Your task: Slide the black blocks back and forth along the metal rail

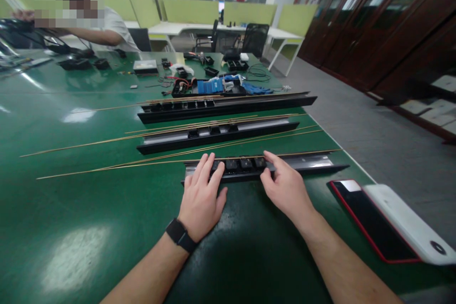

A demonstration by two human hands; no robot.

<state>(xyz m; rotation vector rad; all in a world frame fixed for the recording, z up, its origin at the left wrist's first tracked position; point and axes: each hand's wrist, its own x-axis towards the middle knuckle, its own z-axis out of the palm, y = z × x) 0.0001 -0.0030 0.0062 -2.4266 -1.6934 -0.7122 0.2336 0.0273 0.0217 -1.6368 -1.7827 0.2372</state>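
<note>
The nearest black channel [313,163] lies across the green table with several small black blocks [245,164] in its trough. My left hand [203,197] rests over its left part, fingers spread and touching the blocks there. At the right end of the row, my right hand [285,183] has thumb and forefinger apart beside the last block. Thin golden rods [107,168] run along the channel's far side and out to the left. A middle channel [217,137] and a far channel [228,108] lie beyond, also with black blocks inside.
A red-edged phone [374,223] and a white device [409,223] lie at the right edge. Behind the channels are blue gloves [256,89], wires and black trays [212,71]. A person [117,31] sits at the far left.
</note>
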